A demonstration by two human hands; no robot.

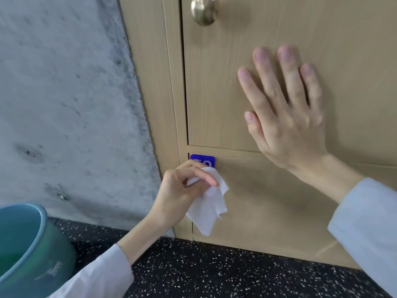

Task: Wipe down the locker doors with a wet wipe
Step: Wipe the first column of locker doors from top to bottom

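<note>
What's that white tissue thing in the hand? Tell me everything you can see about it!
It is a wet wipe, a thin, soft white sheet, crumpled at the top and hanging loose in limp folds with ragged corners. The left hand pinches its upper part between thumb and fingers. It hangs in front of the lower locker door, just under the blue number tag, part of which it hides.

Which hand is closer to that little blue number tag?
The left hand. It pinches the wipe right at the blue tag, partly covering it. The right hand lies flat on the upper door, up and to the right of the tag.
</note>
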